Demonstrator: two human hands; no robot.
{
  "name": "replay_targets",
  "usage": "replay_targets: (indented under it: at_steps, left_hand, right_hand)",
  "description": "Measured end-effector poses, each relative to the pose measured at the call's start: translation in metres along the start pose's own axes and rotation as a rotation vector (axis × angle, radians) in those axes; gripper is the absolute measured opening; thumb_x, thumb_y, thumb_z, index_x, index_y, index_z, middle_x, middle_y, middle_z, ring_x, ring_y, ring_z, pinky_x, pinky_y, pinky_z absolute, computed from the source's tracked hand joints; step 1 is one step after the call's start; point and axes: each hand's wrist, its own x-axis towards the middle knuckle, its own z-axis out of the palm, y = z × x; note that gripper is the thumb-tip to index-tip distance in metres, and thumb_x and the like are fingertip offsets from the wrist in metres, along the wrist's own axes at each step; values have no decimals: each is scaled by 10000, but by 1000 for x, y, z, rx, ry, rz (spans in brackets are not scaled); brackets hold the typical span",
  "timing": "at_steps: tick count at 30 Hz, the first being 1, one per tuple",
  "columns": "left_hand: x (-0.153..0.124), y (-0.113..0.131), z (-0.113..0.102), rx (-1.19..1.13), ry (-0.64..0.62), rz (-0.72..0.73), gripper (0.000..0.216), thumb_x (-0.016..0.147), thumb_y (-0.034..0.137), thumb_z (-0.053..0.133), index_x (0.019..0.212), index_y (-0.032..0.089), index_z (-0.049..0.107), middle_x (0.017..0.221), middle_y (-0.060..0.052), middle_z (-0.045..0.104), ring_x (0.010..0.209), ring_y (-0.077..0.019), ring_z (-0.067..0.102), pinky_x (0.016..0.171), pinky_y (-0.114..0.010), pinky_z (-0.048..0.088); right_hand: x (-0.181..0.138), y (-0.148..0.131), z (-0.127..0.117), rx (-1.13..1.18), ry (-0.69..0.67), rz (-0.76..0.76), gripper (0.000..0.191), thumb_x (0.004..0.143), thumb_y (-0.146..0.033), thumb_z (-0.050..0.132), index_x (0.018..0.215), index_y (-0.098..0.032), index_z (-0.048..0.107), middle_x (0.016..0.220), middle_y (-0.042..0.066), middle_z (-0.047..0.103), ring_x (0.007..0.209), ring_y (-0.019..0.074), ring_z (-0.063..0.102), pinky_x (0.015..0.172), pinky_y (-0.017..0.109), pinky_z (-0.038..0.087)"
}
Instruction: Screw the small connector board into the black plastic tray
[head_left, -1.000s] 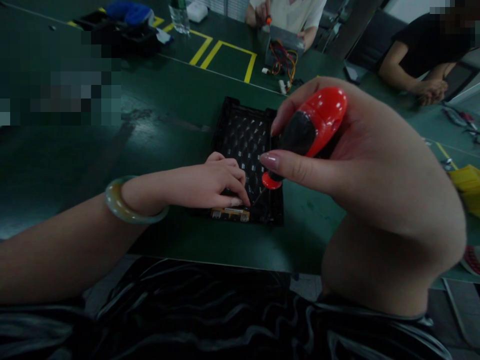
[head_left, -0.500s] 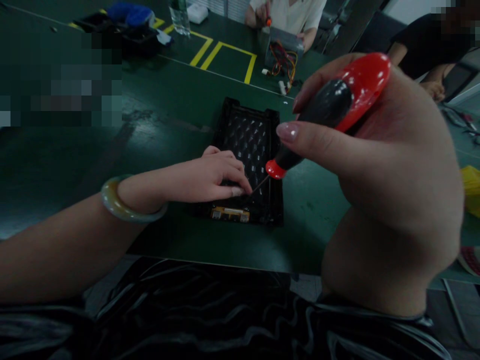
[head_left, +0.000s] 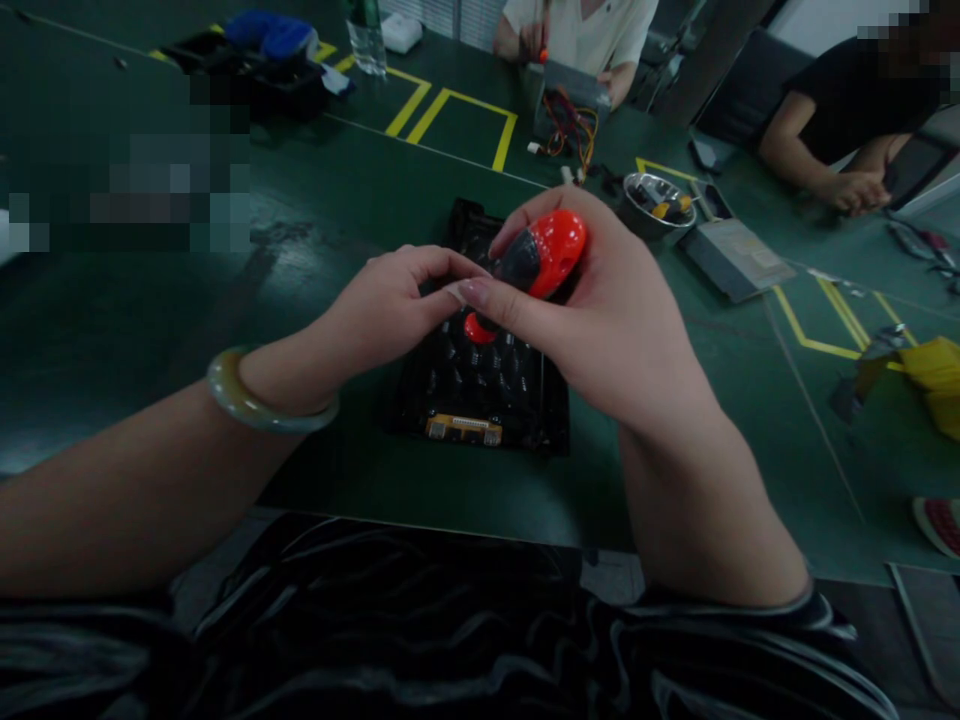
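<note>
A black perforated drive tray with a yellow-brown connector edge lies on the green table in front of me. My right hand is wrapped round a red and black screwdriver, held above the tray with its tip pointing down and left. My left hand, with a pale bangle on the wrist, is raised off the tray. Its fingertips are pinched together right at the screwdriver's tip, and what they pinch, if anything, is too small to make out.
A metal bowl with small parts and a flat grey drive lie to the right. Across the table a person in white works on a power supply with coloured wires. Another person's arm rests far right. Yellow object at the right edge.
My left hand lifted off the tray and came up to the screwdriver's tip. My right hand moved away from the camera, bringing the screwdriver down over the tray.
</note>
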Motion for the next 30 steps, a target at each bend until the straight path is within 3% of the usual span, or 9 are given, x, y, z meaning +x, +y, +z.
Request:
replay_targets:
  at_steps: [4, 8, 11, 15, 18, 22, 30]
  left_hand:
    - [1, -3, 2, -25, 32, -9, 388, 1029, 466, 552, 1218, 169, 715, 1274, -47, 741, 1175, -239, 635, 1100, -403, 451]
    - [3, -8, 7, -171, 92, -66, 350, 1049, 429, 544, 1249, 202, 720, 1153, -41, 784, 1068, -219, 695, 1009, -368, 516]
    - [3, -7, 12, -278, 46, -100, 426, 1088, 489, 469, 1245, 185, 723, 1065, -66, 797, 1018, -217, 714, 999, -371, 529]
    - [1, -5, 16, -528, 1, -111, 595, 1106, 591, 377, 1215, 121, 726, 1038, -115, 802, 959, -213, 732, 995, -376, 544]
    - [0, -5, 16, -618, -93, -97, 506, 1073, 581, 516, 1240, 141, 702, 1074, -104, 808, 976, -204, 745, 1005, -368, 549]
    - [1, -9, 15, -733, -182, -104, 359, 968, 416, 757, 1225, 178, 679, 1109, -70, 811, 1035, -192, 755, 995, -335, 571]
    - [4, -14, 19, -790, -96, -97, 225, 989, 296, 730, 1173, 184, 665, 1058, -33, 814, 959, -133, 749, 974, -291, 563]
  right_hand:
    - [0, 1, -4, -10, 28, 21, 314, 895, -508, 802, 964, -246, 645, 977, 7, 689, 920, 204, 655, 896, 370, 561]
    - [4, 4, -19, 99, 195, -6, 270, 847, -402, 870, 928, -224, 684, 884, -4, 674, 795, 158, 612, 800, 330, 514]
    - [8, 13, -32, 237, 327, -25, 220, 817, -284, 883, 917, -210, 702, 800, -36, 629, 639, 102, 515, 698, 294, 470]
    - [14, 23, -44, 333, 465, 51, 245, 814, -329, 883, 869, -207, 678, 743, -52, 603, 588, 80, 498, 533, 243, 358]
    - [17, 26, -47, 413, 493, 54, 291, 779, -339, 914, 858, -185, 679, 725, -43, 600, 590, 74, 501, 505, 223, 342]
    - [18, 29, -49, 437, 509, 82, 311, 775, -360, 920, 855, -197, 668, 720, -40, 589, 584, 74, 485, 495, 219, 357]
    - [18, 37, -49, 424, 507, 72, 362, 775, -455, 915, 892, -203, 683, 736, -49, 592, 596, 71, 490, 504, 207, 365]
